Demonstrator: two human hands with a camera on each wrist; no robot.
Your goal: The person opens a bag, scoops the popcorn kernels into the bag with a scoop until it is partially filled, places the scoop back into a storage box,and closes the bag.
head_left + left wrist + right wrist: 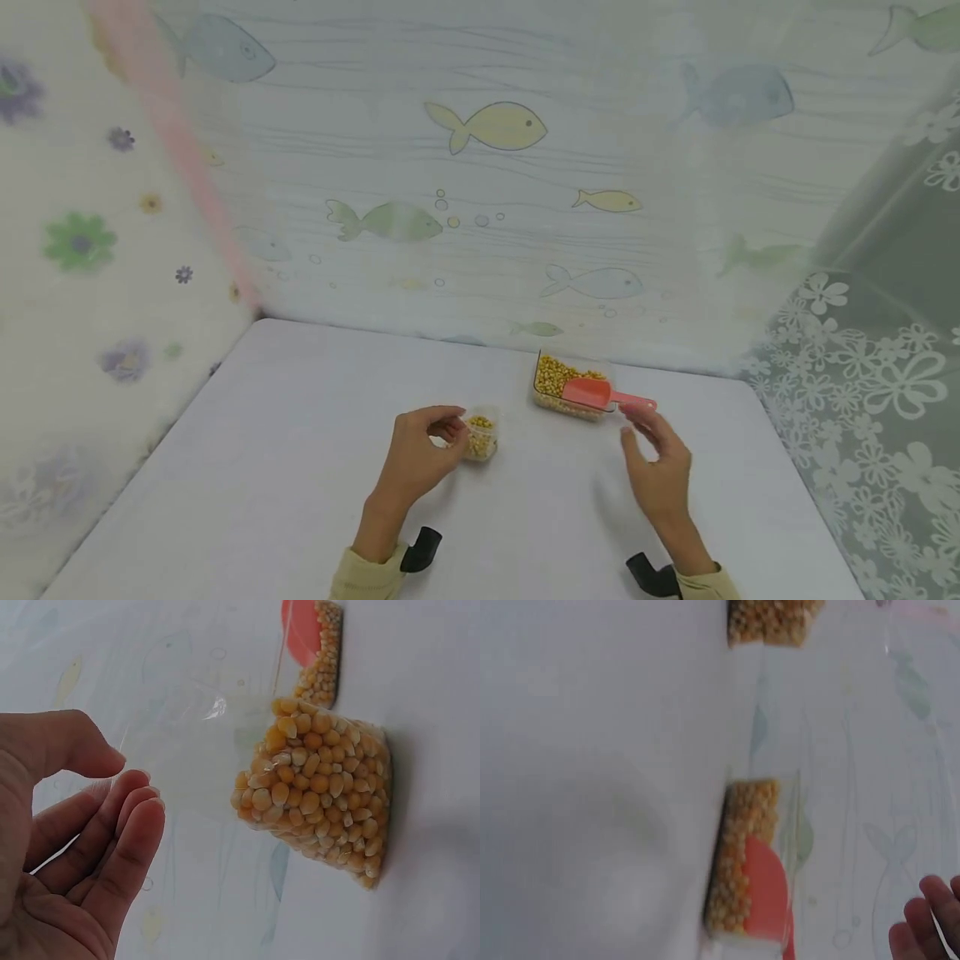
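Note:
A clear plastic bag [322, 787] of corn kernels stands upright on the table, its see-through upper part above the kernels. My left hand [423, 450] is at the left side of its top, thumb and fingertips [139, 817] pinching the thin plastic edge. A clear box [570, 407] of corn kernels stands farther back to the right. In it lies a red scoop [588, 392], its handle sticking out over the right side. My right hand [662, 467] is just in front of that handle, thumb and fingers apart with nothing between them; in the right wrist view only its fingertips [922, 930] show.
A white table [262, 467] bears both containers. Behind it hangs a fish-patterned curtain [375, 275], close to the back of the box. A flowered sheet [120, 308] borders the left side, and a lace-like flowered curtain [885, 400] the right.

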